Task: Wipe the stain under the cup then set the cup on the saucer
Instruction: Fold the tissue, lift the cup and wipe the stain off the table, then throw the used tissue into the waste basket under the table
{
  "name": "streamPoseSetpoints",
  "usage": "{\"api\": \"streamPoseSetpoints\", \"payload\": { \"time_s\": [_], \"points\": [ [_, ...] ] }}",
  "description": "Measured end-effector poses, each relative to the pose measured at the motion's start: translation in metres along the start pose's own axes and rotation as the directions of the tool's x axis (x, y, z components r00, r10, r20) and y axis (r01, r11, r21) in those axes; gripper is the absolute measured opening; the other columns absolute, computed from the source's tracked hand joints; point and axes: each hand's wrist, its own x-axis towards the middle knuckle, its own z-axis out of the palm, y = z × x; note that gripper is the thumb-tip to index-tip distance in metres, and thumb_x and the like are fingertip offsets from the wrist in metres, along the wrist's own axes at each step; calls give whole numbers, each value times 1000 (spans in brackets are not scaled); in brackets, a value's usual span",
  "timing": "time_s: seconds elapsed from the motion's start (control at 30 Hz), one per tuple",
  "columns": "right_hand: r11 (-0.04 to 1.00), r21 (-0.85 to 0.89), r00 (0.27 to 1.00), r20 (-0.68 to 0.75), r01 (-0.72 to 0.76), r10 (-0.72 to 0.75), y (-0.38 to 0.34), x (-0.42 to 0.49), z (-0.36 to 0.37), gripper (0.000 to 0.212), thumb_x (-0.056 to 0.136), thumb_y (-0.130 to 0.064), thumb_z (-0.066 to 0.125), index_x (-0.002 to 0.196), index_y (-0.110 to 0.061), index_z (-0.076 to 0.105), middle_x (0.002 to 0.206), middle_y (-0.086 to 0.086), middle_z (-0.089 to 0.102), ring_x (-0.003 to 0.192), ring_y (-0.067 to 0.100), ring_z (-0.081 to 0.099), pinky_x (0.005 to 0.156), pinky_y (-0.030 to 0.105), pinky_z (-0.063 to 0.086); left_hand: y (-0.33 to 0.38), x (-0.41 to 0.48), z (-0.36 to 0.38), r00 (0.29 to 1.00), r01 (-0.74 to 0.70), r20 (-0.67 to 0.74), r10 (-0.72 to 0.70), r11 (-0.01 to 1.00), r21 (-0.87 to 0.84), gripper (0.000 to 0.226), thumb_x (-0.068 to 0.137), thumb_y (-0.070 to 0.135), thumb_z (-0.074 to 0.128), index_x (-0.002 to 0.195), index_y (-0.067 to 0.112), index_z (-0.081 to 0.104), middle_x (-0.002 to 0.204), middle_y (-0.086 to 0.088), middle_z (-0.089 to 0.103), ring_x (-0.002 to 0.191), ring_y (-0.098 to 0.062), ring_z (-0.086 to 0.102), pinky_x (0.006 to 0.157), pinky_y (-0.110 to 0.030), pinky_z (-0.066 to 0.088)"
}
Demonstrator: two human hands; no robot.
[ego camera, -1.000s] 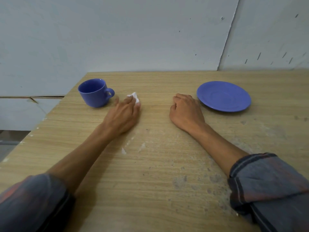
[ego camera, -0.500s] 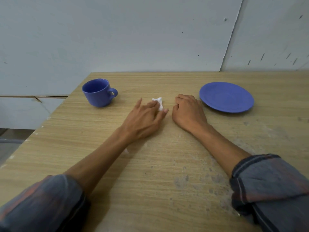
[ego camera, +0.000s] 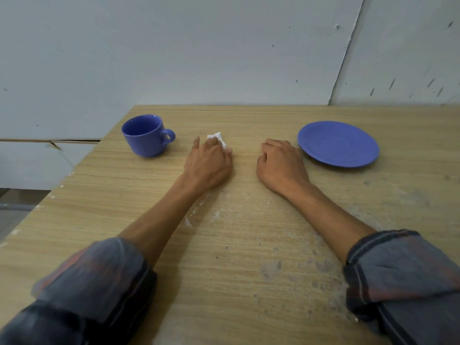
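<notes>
Left hand (ego camera: 211,163) grip pressing crumpled white tissue (ego camera: 217,138) flat on grainy wood table (ego camera: 149,220), right hand (ego camera: 281,165) loosely curled, empty, glossy blue cup (ego camera: 145,135), round saucer (ego camera: 338,144)

No text, label or number seems readable on anything in view

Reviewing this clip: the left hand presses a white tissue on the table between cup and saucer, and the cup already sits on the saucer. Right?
Not quite. The head view shows the cup standing on the bare table, far left of the empty saucer. The left hand does press the tissue between them.
</notes>
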Motion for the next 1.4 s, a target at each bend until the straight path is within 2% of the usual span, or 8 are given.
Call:
{"api": "streamPoseSetpoints", "payload": {
  "time_s": [0.17, 0.33, 0.6, 0.73, 0.9, 1.1, 1.23, 1.4],
  "points": [
    [979, 189, 997, 1, 70, -71, -2, 1, -2, 32, 88, -22, 44, 110, -10, 65, 120, 5, 64, 113, 24, 53, 100, 39, 39, -13, -22, -9, 961, -241, -140, 238, 970, -9, 23, 90, 11, 47, 85, 4, 68, 94, -13, 70, 89, -33, 64, 84, -37, 44],
    [840, 526, 980, 62, 130, -191, -13, -5, -10, 28, 89, -24, 52, 112, -20, 67, 117, -6, 66, 108, 1, 54, 87, 1, 34, -24, -29, -25, 934, -352, -69, 350, 935, -29, 23, 94, 14, 53, 105, 7, 73, 103, -9, 73, 95, -27, 64, 83, -31, 43],
    [753, 655, 948, 198, 60, -248, -15, -8, -20, 36, 78, -31, 66, 114, -33, 65, 110, -18, 68, 102, -8, 59, 82, 11, 47, -31, -12, -62, 948, -251, 121, 294, 926, -282, 16, 93, 21, 58, 99, 20, 72, 94, 6, 73, 91, -9, 63, 78, -23, 45],
    [517, 854, 962, 187, -59, -199, -20, -6, -24, 34, 76, -17, 76, 110, -18, 68, 99, 0, 75, 93, 13, 70, 85, 30, 56, -24, -8, -80, 961, -205, 79, 263, 878, -433, 14, 92, 22, 60, 96, 21, 73, 89, 8, 73, 85, -5, 66, 79, -23, 49],
    [114, 970, 974, 221, -215, -40, -26, -5, -43, 26, 77, 2, 71, 102, -5, 65, 81, 13, 74, 74, 22, 71, 70, 28, 59, 1, -16, -92, 961, -269, -184, 208, 860, -434, 14, 88, 25, 66, 96, 17, 74, 89, 3, 74, 84, -8, 68, 77, -20, 53],
    [-273, 919, 927, 335, -283, 169, -15, -22, -86, 19, 80, 8, 64, 99, 4, 62, 78, 13, 71, 68, 19, 71, 66, 24, 58, 50, -37, -88, 780, -531, -487, 394, 828, -181, 15, 89, 19, 65, 97, 12, 76, 95, -3, 68, 79, -13, 62, 73, -19, 46],
    [-354, 908, 922, 316, -225, 223, 15, -54, -122, 22, 84, 8, 55, 104, 9, 63, 83, 15, 72, 76, 20, 71, 73, 26, 59, 95, -49, -79, 725, -614, -525, 446, 764, -198, 19, 90, 15, 63, 105, 12, 75, 98, -6, 68, 82, -18, 65, 74, -19, 45],
    [-344, 930, 922, 238, -125, 307, 69, -115, -177, 20, 83, -2, 54, 75, -1, 72, 86, 17, 73, 83, 25, 70, 81, 32, 58, 172, -64, -75, 698, -688, -531, 480, 655, -313, 18, 85, 13, 70, 102, 9, 75, 95, -7, 70, 81, -20, 67, 75, -16, 45]
  ]
}}
